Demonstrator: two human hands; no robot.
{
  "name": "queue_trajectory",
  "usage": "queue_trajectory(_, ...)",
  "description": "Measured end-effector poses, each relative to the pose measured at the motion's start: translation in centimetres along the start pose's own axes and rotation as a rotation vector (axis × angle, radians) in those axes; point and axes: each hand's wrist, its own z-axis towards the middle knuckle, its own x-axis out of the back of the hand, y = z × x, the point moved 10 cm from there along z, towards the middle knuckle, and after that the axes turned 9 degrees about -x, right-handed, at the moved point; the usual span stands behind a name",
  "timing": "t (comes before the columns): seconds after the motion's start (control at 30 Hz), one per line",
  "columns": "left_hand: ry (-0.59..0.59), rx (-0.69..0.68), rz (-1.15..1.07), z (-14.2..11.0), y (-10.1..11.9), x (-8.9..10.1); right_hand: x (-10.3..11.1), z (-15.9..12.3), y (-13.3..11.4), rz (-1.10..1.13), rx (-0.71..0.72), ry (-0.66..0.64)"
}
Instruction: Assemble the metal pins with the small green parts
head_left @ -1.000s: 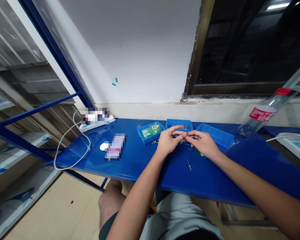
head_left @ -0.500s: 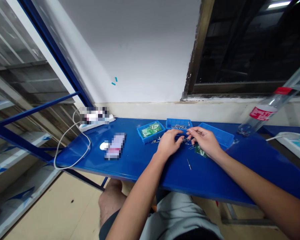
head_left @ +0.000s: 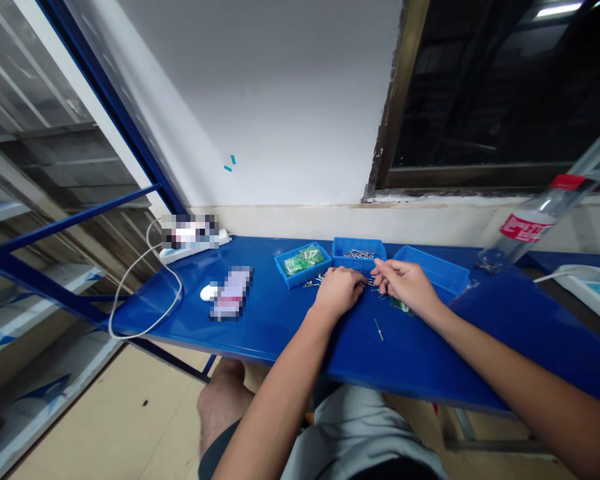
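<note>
My left hand (head_left: 338, 291) rests low on the table with its fingers curled in at the loose blind rivets (head_left: 373, 281); whatever lies under the fingertips is hidden. Facing it, my right hand (head_left: 408, 284) is closed in a pinch just above the same rivets, and I cannot make out what is between thumb and fingers. A small green packet (head_left: 401, 305) shows partly from beneath the right hand. One single rivet (head_left: 379, 329) lies apart, nearer to me. Behind the hands, a blue bin (head_left: 359, 259) holds several more rivets.
Left of the hands is a blue bin (head_left: 305, 277) of green packets; another blue bin (head_left: 443, 279) stands to the right. Further left lie a blurred phone-like slab (head_left: 231, 293), a white round object (head_left: 209, 293) and a cabled power strip (head_left: 195, 248). A plastic bottle (head_left: 527, 225) stands far right.
My left hand's fingers have curled in and down toward the rivets, away from the right hand. The right fingers have drawn closer together, with the hand nearly in place.
</note>
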Motion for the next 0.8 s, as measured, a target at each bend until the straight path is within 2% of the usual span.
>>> queue_trajectory(0.3, 0.068, 0.054, -0.052, 0.0, -0.9, 0.5, -0.3, -0.1, -0.3, -0.100, 0.087, -0.023)
queue_trajectory(0.37, 0.121, 0.081, -0.114, 0.0, -1.2, 0.9, -0.2, -0.3, -0.4, -0.138, 0.099, -0.014)
queue_trajectory(0.43, 0.234, 0.109, -0.262, -0.1, -1.6, 1.5, -0.1, -0.4, -0.7, -0.183, 0.133, 0.011)
queue_trajectory(0.57, 0.468, 0.196, -0.763, -0.4, -3.3, 1.7, 0.0, -1.0, -2.1, -0.265, 0.287, 0.077)
queue_trajectory(0.67, 0.503, 0.261, -1.028, -0.4, -4.1, 0.8, -0.2, -1.1, -2.4, -0.287, 0.341, 0.079)
queue_trajectory(0.8, 0.463, 0.287, -1.184, -0.2, -4.0, -0.2, -0.5, -1.1, -2.3, -0.266, 0.347, 0.048)
